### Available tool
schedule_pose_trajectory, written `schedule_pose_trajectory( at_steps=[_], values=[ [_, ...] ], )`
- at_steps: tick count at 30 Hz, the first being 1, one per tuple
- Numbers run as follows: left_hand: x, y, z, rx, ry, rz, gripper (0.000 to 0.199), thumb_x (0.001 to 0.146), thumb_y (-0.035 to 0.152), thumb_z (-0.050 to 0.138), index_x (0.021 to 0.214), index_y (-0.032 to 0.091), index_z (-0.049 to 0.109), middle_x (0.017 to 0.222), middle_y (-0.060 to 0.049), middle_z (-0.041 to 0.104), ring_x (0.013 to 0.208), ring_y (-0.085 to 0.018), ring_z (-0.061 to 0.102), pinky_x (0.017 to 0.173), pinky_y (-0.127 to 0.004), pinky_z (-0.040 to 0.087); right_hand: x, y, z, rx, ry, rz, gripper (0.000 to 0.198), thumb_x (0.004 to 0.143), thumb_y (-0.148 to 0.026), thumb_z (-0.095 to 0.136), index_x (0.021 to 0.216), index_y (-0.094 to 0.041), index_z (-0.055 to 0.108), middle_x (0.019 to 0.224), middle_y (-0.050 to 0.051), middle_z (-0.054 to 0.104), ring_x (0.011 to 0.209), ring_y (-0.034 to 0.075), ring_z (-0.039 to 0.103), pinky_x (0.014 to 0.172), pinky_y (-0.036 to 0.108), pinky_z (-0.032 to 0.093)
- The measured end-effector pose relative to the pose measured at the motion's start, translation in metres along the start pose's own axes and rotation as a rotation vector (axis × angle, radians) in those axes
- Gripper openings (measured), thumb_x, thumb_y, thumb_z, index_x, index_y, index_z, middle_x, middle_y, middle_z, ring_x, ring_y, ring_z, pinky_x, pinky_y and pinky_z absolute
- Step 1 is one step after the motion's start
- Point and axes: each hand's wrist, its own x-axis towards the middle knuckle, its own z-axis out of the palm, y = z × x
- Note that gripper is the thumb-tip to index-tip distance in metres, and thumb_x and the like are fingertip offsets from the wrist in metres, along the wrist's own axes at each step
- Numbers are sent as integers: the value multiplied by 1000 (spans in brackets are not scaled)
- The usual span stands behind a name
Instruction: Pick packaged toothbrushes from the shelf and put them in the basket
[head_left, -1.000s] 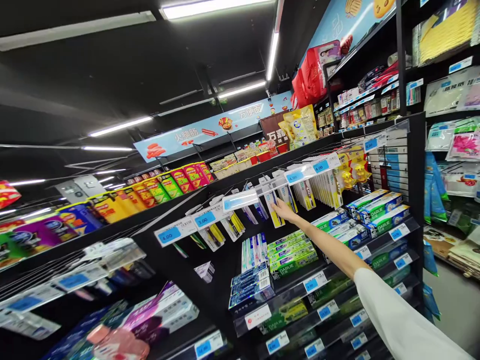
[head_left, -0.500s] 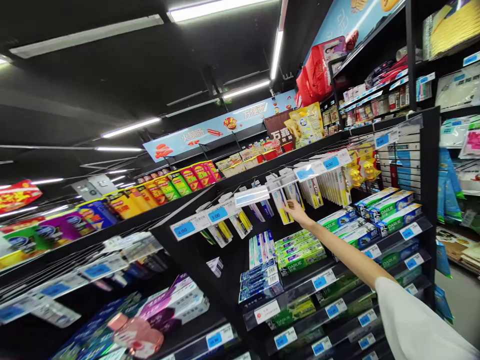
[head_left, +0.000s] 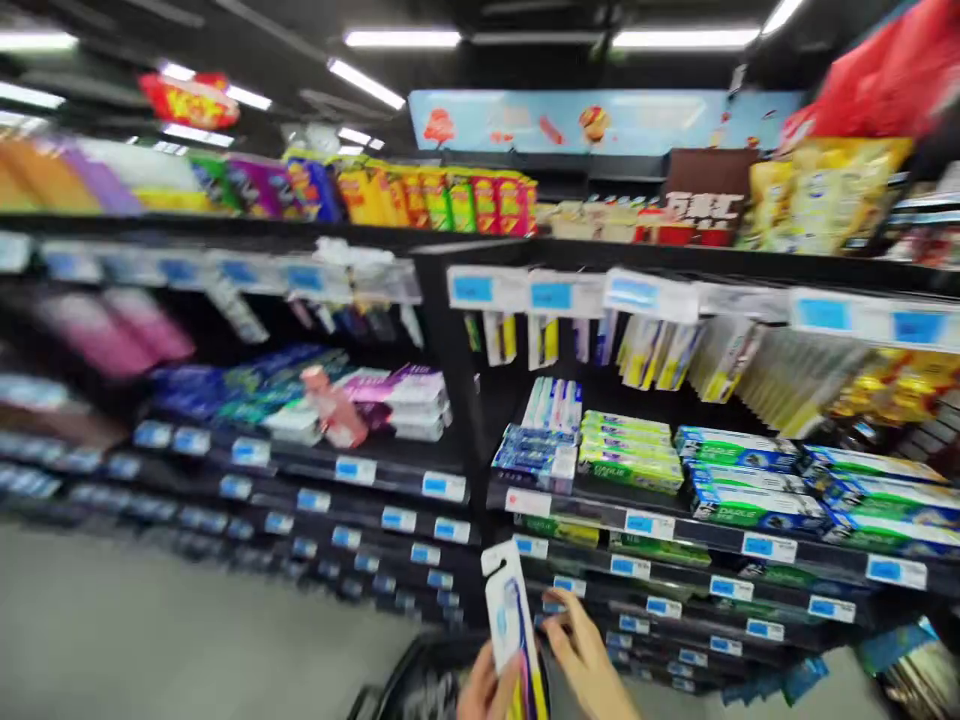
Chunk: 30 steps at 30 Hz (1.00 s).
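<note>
A packaged toothbrush (head_left: 504,612) with a white hang-hole card and yellow lower part stands almost upright at the bottom middle of the head view. My left hand (head_left: 489,692) grips its lower end. Just right of the package is my right hand (head_left: 583,655), fingers loosely bent and apart, with nothing seen in them. Below both hands a black basket (head_left: 401,665) shows in part; its contents are too dark and blurred to name.
Ahead, a black shelf holds toothpaste boxes (head_left: 630,450) and hanging toothbrush packs (head_left: 660,350). Price tags (head_left: 769,545) line its edges. Colourful snack bags (head_left: 450,200) stand on top. Grey floor (head_left: 187,610) lies at the lower left.
A hand that was at the hanging toothbrush packs is away from the rack. A packaged toothbrush is now low in my left hand, my right hand beside it. The view has levelled and tilted down.
</note>
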Motion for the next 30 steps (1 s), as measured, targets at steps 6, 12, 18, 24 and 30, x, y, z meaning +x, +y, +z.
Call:
schedule_pose_trajectory(
  at_steps=[6,12,18,24,30],
  values=[
    [-9,-13,14,-191,-81,74,52,76,49,83,112,15,66,88,-8,78,74,-20,70,65,-26,52,-46,39,18,-30,-427,159,50,95,-53,56,135,-23,52,92,3,73,62,19,68,60,33,57],
    [-18,-26,-5,-239,-57,66,48,80,42,82,114,14,64,95,-10,78,76,-18,70,65,-24,54,-40,30,36,229,-307,128,45,94,-56,60,127,-26,52,84,-1,67,53,14,62,49,27,51],
    [-33,-29,-23,-287,-99,80,54,82,42,81,124,15,61,108,-14,76,65,-16,66,55,-26,53,-27,16,41,294,-328,21,37,102,-56,48,116,-23,58,65,-2,65,52,16,61,53,28,49],
    [-38,-30,-33,-340,-198,126,51,85,35,79,129,17,59,106,-12,77,62,-14,64,63,-31,55,-23,2,26,93,-392,-77,34,106,-46,42,120,-24,63,82,2,73,66,18,68,65,31,54],
    [-36,-39,-32,-462,-69,57,46,81,28,82,124,18,68,99,-7,73,91,-19,68,84,-29,54,-21,5,29,-63,-293,-237,23,94,-43,65,86,-23,73,65,-1,64,58,16,60,63,30,49]
  ],
)
